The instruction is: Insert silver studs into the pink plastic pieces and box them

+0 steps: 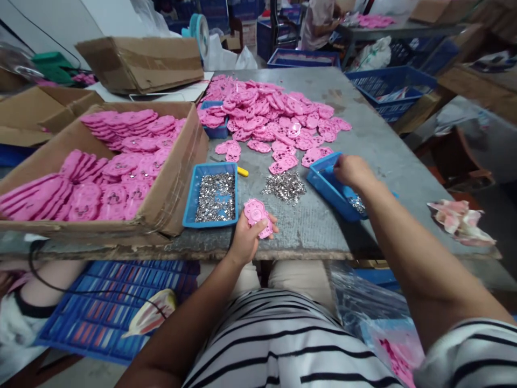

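My left hand is closed around a pink plastic piece with a scalloped edge, just above the front of the table. Over the blue tray on the right, my right hand is bent with its fingers curled down; what they pinch is hidden. Small silver metal parts lie in that tray. Between my hands is a loose heap of the same silver parts. Another blue tray, left of my left hand, holds many more.
A large pile of pink pieces covers the table's middle and back. Stacked pink pieces fill the cardboard box on the left. A yellow-handled tool lies behind the left tray. Crumpled cloth-like material sits at the right edge.
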The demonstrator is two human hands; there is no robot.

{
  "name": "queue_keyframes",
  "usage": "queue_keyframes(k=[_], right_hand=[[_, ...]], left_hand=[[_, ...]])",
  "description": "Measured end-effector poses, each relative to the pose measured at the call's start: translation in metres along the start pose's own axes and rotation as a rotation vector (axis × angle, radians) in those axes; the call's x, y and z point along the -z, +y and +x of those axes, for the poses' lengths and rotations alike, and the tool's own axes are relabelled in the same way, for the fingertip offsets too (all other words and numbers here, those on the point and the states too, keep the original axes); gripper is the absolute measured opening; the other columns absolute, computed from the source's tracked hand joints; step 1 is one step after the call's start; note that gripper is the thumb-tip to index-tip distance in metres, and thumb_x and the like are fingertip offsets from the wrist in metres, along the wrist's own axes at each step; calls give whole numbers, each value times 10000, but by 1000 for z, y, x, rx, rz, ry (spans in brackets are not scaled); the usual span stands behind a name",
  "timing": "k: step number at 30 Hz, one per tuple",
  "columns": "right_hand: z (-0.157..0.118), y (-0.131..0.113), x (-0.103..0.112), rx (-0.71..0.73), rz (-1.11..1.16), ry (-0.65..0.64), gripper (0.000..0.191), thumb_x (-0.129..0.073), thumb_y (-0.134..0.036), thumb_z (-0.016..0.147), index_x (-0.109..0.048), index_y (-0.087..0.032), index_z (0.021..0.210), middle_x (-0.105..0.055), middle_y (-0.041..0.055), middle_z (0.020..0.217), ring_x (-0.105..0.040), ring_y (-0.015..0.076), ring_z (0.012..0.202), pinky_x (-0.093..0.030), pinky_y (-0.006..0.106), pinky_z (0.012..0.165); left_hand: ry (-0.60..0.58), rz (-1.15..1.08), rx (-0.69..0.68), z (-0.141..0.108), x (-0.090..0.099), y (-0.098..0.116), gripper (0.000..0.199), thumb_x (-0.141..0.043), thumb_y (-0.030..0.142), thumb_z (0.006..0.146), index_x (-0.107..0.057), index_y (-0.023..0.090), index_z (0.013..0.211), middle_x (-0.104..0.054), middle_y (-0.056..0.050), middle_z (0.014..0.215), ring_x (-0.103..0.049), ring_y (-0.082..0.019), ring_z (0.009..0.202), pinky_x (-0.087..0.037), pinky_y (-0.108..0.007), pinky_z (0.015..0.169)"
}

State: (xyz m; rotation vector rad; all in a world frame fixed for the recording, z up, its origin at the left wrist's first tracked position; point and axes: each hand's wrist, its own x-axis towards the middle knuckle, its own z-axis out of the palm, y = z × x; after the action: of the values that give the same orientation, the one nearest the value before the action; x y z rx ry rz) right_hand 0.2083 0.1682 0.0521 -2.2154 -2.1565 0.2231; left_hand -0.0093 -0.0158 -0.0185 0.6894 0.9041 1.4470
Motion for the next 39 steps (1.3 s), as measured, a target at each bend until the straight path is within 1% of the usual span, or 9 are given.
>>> queue_keyframes(k=[3, 5, 9, 13, 17, 21, 25, 33, 39], right_hand=[[-20, -7, 14, 62, 235, -28, 80, -559, -104, 759, -595, -173, 739, -606, 34, 584, -618, 194, 634, -471, 298, 642], [-42, -15, 15, 192, 463, -88, 60, -560, -143, 768, -549, -191, 733, -539, -19, 515, -535, 142, 512, -439, 267, 562], [-89, -37, -6, 432, 766, -322, 52, -546, -172, 759, -515, -200, 728, -514, -40, 529, -473, 109, 477, -392, 243, 513], [-112, -52, -36, 554, 837, -413, 49, -530, -214, 762, -566, -185, 746, -516, -37, 558, -470, 110, 503, -379, 241, 513], [-118, -56, -49, 626, 901, -387, 131, -521, -251, 789, -624, -177, 761, -566, -16, 610, -479, 110, 521, -403, 252, 545], [-122, -54, -47, 665, 927, -346, 138, -549, -253, 787, -664, -177, 776, -614, 6, 681, -503, 113, 554, -417, 257, 568], [-123, -51, -45, 662, 940, -366, 150, -546, -254, 795, -670, -175, 828, -626, 5, 679, -514, 119, 572, -417, 255, 576], [-116, -47, -47, 639, 887, -272, 89, -562, -222, 747, -641, -180, 745, -632, 2, 669, -508, 125, 609, -384, 256, 595], [-122, -47, -56, 578, 1011, -276, 152, -614, -333, 750, -646, -184, 757, -642, 16, 718, -529, 142, 664, -401, 275, 628]], left_hand=[[8, -13, -3, 1, -1, 0, 441, -716, 300, 659, -453, 187, 995, -677, -10, 769, -653, -157, 596, -458, -235, 477], [15, -18, 3, 1, -1, 1, 455, -709, 272, 641, -451, 189, 1007, -680, -9, 782, -658, -160, 608, -459, -236, 484], [11, -52, 10, 1, -1, 3, 506, -668, 257, 625, -440, 191, 1072, -684, -10, 776, -671, -178, 646, -461, -243, 503], [-3, -57, 32, 2, -3, 4, 456, -615, 320, 667, -444, 180, 1065, -679, -26, 768, -682, -198, 679, -449, -245, 495], [59, 70, 34, 2, -9, 1, 460, -680, 226, 584, -451, 181, 980, -648, 11, 738, -645, -152, 569, -425, -218, 446], [130, 106, 44, 0, -19, -1, 478, -702, 195, 539, -457, 179, 950, -605, 47, 700, -619, -119, 527, -428, -200, 425], [167, 123, 45, -2, -25, 0, 489, -729, 204, 528, -453, 177, 931, -599, 49, 691, -613, -118, 514, -429, -199, 406], [162, 169, 8, 2, -26, 1, 469, -758, 243, 551, -454, 187, 904, -611, 39, 714, -591, -96, 500, -420, -187, 397], [167, 169, 5, 1, -23, 3, 469, -774, 254, 538, -462, 184, 881, -614, 35, 711, -589, -98, 493, -420, -188, 391]])
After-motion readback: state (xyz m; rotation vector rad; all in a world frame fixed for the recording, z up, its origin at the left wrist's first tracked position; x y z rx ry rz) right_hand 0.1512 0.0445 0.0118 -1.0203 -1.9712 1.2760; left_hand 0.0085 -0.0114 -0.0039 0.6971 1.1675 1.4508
